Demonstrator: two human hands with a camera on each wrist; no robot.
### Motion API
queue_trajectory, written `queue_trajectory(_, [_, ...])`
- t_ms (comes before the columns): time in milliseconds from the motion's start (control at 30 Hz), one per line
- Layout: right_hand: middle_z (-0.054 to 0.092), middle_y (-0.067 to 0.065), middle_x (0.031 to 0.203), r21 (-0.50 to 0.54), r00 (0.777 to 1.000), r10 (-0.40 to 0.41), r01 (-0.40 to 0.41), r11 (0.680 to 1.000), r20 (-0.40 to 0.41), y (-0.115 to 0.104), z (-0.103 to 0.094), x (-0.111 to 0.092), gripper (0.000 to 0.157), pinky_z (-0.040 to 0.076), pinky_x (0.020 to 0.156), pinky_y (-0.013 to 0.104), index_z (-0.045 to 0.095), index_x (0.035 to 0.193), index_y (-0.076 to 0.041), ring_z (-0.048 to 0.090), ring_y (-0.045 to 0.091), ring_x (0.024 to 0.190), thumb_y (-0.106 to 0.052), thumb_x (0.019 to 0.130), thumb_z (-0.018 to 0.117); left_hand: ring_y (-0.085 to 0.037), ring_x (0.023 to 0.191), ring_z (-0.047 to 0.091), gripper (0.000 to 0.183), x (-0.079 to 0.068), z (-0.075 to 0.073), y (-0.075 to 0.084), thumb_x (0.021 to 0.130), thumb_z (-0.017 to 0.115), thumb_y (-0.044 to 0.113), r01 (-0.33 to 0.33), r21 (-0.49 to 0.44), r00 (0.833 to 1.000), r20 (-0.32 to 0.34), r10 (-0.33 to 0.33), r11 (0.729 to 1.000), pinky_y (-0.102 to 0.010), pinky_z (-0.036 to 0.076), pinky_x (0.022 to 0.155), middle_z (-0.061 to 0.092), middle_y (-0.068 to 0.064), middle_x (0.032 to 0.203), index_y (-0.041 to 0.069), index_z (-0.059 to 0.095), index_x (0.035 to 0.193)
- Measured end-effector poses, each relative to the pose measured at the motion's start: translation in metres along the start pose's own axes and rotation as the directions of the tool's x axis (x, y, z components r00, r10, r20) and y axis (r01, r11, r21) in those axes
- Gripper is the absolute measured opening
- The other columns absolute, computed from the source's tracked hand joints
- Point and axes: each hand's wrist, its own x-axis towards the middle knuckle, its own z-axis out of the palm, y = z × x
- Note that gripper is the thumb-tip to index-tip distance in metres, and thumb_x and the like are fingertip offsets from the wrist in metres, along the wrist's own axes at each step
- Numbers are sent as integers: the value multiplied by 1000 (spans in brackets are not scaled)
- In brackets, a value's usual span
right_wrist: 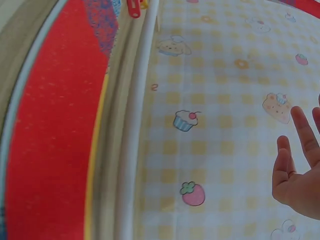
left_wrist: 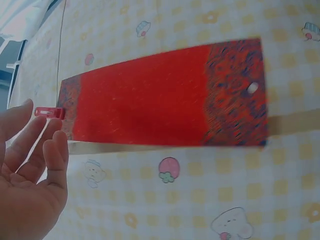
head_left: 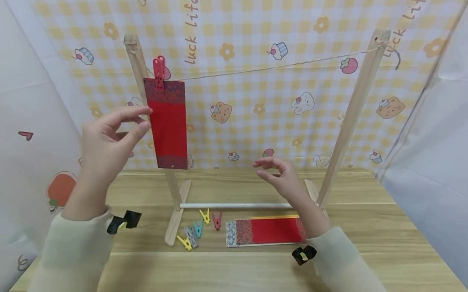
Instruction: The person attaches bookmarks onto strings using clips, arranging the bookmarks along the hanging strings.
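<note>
A red card (head_left: 168, 128) with dark patterned ends hangs from a string (head_left: 236, 72), held at its top by a red clothespin (head_left: 159, 72). My left hand (head_left: 112, 137) is beside the card's left edge, fingers loosely bent and holding nothing. In the left wrist view, the left fingers (left_wrist: 30, 150) are apart from the card, near its clipped end. My right hand (head_left: 281, 177) hovers above the white rod (head_left: 235, 206), fingers relaxed and nothing in them. Below it on the table lies a stack of patterned cards (head_left: 273, 231), a red one on top.
A wooden post (head_left: 352, 120) holds the string's right end; another post (head_left: 134, 58) stands at left. Several loose clothespins, among them a grey one (head_left: 191, 237) and a blue one (head_left: 198, 228), lie on the table (head_left: 214, 274). A checked cloth (head_left: 245, 30) hangs behind.
</note>
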Motion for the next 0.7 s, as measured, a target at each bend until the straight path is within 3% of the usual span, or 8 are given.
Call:
queue_trajectory(133, [68,16,123,-9,1000,21,-20,1000,10,12,-3,-9,31,50,93,37,65,124,-3,59,28,113,-10,94,68,-7,92,62,28,-20,8,-10,91,69,2,21,-15,999,-25,-22,1000,-8,50,65,71,16,103,4,72,118])
queue_trajectory(300, [69,16,121,-27,998,64,-64,998,3,26,-6,-20,31,48,94,37,65,124,-6,60,26,111,-12,94,68,-6,91,62,28,-46,20,-22,90,70,0,78,-33,997,-19,-79,996,-9,49,63,71,14,106,4,72,118])
queue_trajectory(433, [70,14,120,-64,993,117,-116,991,12,35,-9,-29,30,48,92,35,66,124,-7,60,25,110,-15,94,68,-3,94,63,27,-65,30,-32,89,70,-2,114,-55,993,4,-114,992,-9,53,70,72,13,107,1,73,115])
queue_trajectory(600, [71,13,118,-116,985,167,-161,980,44,45,-11,-37,28,50,87,33,67,122,-8,61,27,109,-15,94,68,2,92,62,24,-83,42,-50,88,71,-2,165,-64,982,102,-158,984,-11,54,70,69,22,98,1,73,113])
queue_trajectory(700, [70,16,117,-131,981,176,-165,978,82,48,-11,-42,29,51,84,32,67,122,-5,61,27,107,-14,94,67,3,88,59,23,-93,50,-60,91,70,5,237,-18,950,212,-228,971,-15,54,67,70,14,96,4,73,114])
